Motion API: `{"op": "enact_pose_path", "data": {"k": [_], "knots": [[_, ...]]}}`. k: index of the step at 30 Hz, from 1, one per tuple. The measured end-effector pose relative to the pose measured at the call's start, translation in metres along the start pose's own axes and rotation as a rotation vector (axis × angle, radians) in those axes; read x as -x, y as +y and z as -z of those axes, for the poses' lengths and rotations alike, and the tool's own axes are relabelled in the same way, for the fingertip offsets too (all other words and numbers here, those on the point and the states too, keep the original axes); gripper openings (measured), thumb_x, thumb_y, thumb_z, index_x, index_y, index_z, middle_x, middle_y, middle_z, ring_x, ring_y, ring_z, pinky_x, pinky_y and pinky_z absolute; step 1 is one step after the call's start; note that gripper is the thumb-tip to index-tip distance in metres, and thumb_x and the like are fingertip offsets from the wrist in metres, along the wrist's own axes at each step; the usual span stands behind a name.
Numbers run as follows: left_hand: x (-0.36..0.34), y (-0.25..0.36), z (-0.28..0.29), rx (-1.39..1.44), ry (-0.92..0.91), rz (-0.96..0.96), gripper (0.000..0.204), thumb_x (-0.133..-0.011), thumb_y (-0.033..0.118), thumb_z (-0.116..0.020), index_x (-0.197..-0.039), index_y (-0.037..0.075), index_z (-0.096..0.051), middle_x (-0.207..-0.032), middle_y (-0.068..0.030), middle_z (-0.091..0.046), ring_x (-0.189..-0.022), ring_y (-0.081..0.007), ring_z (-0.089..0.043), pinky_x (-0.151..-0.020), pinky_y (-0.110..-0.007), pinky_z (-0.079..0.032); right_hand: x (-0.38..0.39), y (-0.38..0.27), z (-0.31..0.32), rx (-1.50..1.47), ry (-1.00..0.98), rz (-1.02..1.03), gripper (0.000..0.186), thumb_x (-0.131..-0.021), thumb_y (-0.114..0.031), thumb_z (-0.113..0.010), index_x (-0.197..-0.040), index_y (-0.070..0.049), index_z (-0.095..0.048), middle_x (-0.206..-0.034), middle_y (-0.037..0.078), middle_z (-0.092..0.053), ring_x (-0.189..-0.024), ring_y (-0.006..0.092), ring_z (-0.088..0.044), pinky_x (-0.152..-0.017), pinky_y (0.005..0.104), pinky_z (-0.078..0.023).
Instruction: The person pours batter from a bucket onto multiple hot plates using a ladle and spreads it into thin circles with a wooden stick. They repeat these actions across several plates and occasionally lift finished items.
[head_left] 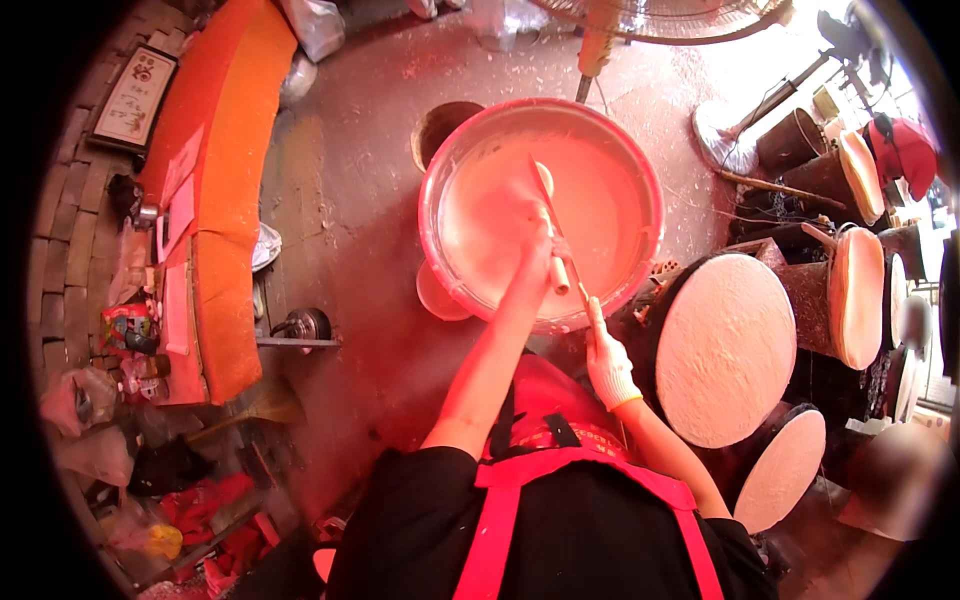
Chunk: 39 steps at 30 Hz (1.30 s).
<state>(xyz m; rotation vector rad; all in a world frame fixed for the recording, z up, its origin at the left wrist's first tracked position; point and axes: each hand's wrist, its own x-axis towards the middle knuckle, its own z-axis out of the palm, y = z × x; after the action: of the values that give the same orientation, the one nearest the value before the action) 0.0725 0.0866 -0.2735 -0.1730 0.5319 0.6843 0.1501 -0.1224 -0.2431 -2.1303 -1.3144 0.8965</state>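
Note:
A large round basin [655, 215] with a pinkish-red rim stands in front of me, partly filled with pale, pink-lit liquid [600, 215]. My bare left hand [545, 240] is over it, closed round a wooden-handled tool [560, 277]. A small pale round part shows beyond the fingers; whether it belongs to this tool I cannot tell. A long thin stick or blade [575, 275] runs slantwise across the basin, close beside the left hand. Its near end meets the fingers of my right hand [608, 362], which wears a white knit glove and is closed on it.
Dark cylinders with round pale faces [727, 350] crowd the right side. Above the basin is a fan [665, 20] on a stand. An orange-covered bench [232, 200] runs along the left, near a framed sign [133, 97]. Bags and red cloth [210, 500] lie lower left.

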Motion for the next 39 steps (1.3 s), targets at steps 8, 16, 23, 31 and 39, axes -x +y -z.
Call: {"op": "enact_pose_path", "data": {"k": [8, 16, 23, 31, 39], "knots": [[0.151, -0.014, -0.165, -0.533, 0.033, -0.333, 0.041, -0.089, 0.041, -0.063, -0.097, 0.006, -0.044, -0.060, 0.0046, -0.034, -0.044, -0.0029, -0.034, -0.036, -0.016, -0.029, 0.066, -0.001, 0.057, -0.184, 0.145, 0.359, 0.069, -0.090, -0.007, -0.048, -0.150, -0.024, -0.019, -0.078, 0.026, -0.060, -0.067, 0.0398, -0.062, -0.060, 0.0494, -0.047], [0.262, 0.029, -0.256, -1.122, -0.075, -0.502, 0.025, -0.098, 0.031, -0.047, -0.097, 0.007, -0.043, -0.063, 0.0016, -0.036, -0.046, -0.0046, -0.034, -0.038, -0.019, -0.031, 0.103, -0.030, 0.129, -0.042, 0.469, 0.555, 0.062, -0.086, -0.001, -0.050, -0.145, -0.015, -0.035, -0.087, 0.019, -0.060, -0.074, 0.0347, -0.062, -0.065, 0.0426, -0.049], [0.195, 0.083, -0.199, -1.148, 0.044, -0.045, 0.030, -0.098, 0.028, -0.047, -0.100, -0.001, -0.041, -0.063, 0.0019, -0.038, -0.044, -0.0035, -0.034, -0.036, -0.017, -0.031, 0.131, -0.043, 0.087, -0.030, 0.803, 0.400, 0.065, -0.085, 0.000, -0.050, -0.145, -0.018, -0.035, -0.082, 0.014, -0.059, -0.065, 0.0309, -0.060, -0.060, 0.0380, -0.049], [0.196, 0.098, -0.135, -0.387, 0.007, 0.600, 0.024, -0.099, 0.019, -0.045, -0.105, -0.004, -0.038, -0.062, -0.0006, -0.039, -0.044, -0.0061, -0.039, -0.035, -0.017, -0.036, 0.266, 0.018, 0.044, -0.196, 0.757, 0.118, 0.062, -0.089, 0.004, -0.044, -0.147, -0.013, -0.029, -0.137, 0.017, -0.048, -0.114, 0.0230, -0.058, -0.087, 0.0291, -0.045], [0.224, 0.113, -0.109, -0.846, 0.201, 0.345, 0.029, -0.100, 0.023, -0.044, -0.105, -0.005, -0.039, -0.066, 0.0000, -0.041, -0.047, -0.0046, -0.040, -0.039, -0.017, -0.036, 0.369, 0.060, 0.003, -0.663, 0.964, -0.286, 0.060, -0.093, 0.001, -0.043, -0.148, -0.019, -0.028, -0.105, -0.001, -0.060, -0.061, 0.0054, -0.041, -0.056, 0.0190, -0.039]]}}
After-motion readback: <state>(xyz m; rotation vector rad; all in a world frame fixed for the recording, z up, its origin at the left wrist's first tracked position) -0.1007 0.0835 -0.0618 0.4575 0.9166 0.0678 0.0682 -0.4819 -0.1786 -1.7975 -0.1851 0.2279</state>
